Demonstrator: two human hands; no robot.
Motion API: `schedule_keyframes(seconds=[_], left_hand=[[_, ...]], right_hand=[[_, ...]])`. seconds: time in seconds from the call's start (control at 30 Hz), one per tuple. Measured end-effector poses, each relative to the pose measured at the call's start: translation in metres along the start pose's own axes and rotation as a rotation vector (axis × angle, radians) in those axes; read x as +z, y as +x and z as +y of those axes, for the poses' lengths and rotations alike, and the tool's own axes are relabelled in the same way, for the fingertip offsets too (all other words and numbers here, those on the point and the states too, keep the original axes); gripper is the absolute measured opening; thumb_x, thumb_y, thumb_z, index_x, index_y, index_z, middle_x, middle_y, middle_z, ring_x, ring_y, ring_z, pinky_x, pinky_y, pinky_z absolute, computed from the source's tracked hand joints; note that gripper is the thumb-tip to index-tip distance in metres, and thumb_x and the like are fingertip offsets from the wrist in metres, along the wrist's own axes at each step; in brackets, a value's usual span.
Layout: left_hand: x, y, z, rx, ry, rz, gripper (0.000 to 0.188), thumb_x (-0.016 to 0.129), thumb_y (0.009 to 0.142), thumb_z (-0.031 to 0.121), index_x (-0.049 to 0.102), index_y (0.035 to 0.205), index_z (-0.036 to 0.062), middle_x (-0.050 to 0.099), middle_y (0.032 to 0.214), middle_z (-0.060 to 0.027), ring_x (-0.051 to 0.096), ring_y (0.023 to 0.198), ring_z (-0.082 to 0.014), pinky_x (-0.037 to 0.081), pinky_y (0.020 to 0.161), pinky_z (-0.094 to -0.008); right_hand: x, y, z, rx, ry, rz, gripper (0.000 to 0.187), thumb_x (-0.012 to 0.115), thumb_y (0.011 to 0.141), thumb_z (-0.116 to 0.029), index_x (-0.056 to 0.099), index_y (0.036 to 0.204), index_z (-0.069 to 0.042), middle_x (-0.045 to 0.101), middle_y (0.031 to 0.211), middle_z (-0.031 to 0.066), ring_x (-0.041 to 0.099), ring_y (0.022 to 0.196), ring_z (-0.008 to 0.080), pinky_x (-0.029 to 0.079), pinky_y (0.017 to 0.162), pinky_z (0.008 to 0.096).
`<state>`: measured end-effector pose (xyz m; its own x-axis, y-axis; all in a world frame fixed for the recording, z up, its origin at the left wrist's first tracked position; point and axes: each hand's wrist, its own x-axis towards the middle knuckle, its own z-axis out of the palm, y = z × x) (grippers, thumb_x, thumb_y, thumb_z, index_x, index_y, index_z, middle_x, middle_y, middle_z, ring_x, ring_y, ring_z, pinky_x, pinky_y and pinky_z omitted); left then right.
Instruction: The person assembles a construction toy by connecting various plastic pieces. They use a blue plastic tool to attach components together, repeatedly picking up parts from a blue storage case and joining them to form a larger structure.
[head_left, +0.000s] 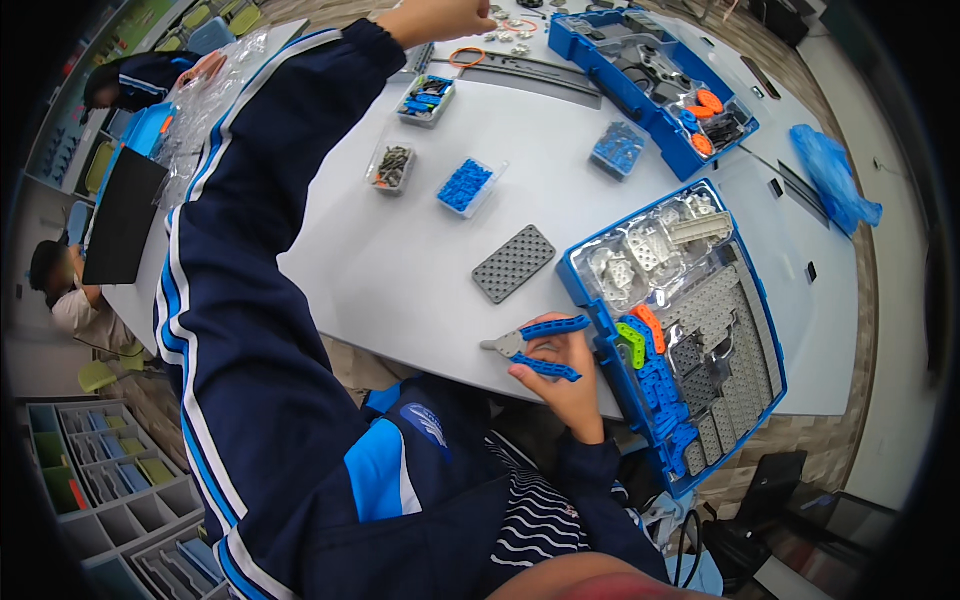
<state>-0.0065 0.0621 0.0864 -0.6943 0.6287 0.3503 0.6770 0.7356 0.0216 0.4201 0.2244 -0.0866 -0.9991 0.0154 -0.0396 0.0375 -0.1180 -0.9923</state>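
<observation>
In my right hand [568,375] is a plier-like tool [508,344] with a grey nose and two blue handles, its nose pointing left over the table's near edge. My fingers are around the handles, which stand apart. Beyond it on the table lies a grey rectangular perforated plate [514,263]. My left arm stretches far across the table; my left hand [435,20] is partly cut off by the upper edge, its visible fingers drawn together. Whatever they may hold is too small to make out. Small metal parts [520,48] and an orange ring [467,57] lie near it.
Clear boxes hold blue pieces [464,187], dark pins [392,167] and mixed parts [426,99]. A blue tray [575,270] of building parts overhangs the table's near edge at right. Another blue tray [667,150] stands behind it, beside a blue bag [835,180]. Other people sit at far left.
</observation>
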Motion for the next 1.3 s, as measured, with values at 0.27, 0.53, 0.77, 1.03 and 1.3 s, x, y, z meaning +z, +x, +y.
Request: schedule_keyframes(seconds=[0.27,0.53,0.77,1.03,1.3], left_hand=[[0.168,0.129,-0.059,-0.074,0.029,-0.07,0.036,0.077,0.074,0.034,0.075,0.103,0.0131,0.074,0.101,-0.0143,0.071,0.095,-0.0331,0.057,0.082,-0.0465],[0.266,0.153,-0.053,-0.184,0.121,-0.13,0.043,0.084,0.071,0.044,0.081,0.102,0.0145,0.077,0.104,-0.0109,0.073,0.1,-0.0285,0.057,0.091,-0.0399],[0.229,0.163,-0.069,-0.378,-0.638,-0.32,0.032,0.081,0.079,0.024,0.077,0.1,-0.0004,0.076,0.092,-0.0121,0.072,0.087,-0.0176,0.06,0.074,-0.0325],[0.062,0.072,0.102,0.047,-0.826,-0.522,0.032,0.07,0.095,0.034,0.078,0.091,0.0029,0.068,0.07,-0.0049,0.065,0.065,-0.016,0.051,0.06,-0.0286],[0.06,-0.005,0.259,0.449,-0.703,-0.48,0.045,0.068,0.089,0.037,0.072,0.08,-0.0071,0.07,0.067,-0.0165,0.071,0.063,-0.0244,0.055,0.061,-0.0359]], right_hand=[[-0.001,0.0,0.001,-0.027,0.004,0.002,0.064,0.089,0.076,-0.004,0.049,0.126,-0.002,0.061,0.113,0.0089,0.062,0.095,0.0125,0.057,0.082,0.027],[-0.004,0.002,-0.001,-0.031,0.045,-0.004,0.064,0.088,0.077,-0.003,0.049,0.128,-0.001,0.061,0.112,0.0079,0.064,0.096,0.0127,0.058,0.082,0.0269],[-0.006,0.004,-0.001,-0.008,0.001,-0.075,0.07,0.088,0.075,0.001,0.047,0.131,-0.004,0.059,0.119,0.0079,0.062,0.098,0.0134,0.057,0.083,0.027],[-0.006,0.0,-0.001,-0.006,-0.008,-0.041,0.067,0.088,0.076,-0.001,0.048,0.13,-0.002,0.061,0.119,0.0083,0.061,0.095,0.0113,0.057,0.083,0.0266],[-0.004,-0.001,-0.002,-0.029,0.004,-0.035,0.068,0.088,0.075,-0.002,0.048,0.13,-0.003,0.06,0.117,0.0076,0.061,0.095,0.0116,0.056,0.082,0.0267]])
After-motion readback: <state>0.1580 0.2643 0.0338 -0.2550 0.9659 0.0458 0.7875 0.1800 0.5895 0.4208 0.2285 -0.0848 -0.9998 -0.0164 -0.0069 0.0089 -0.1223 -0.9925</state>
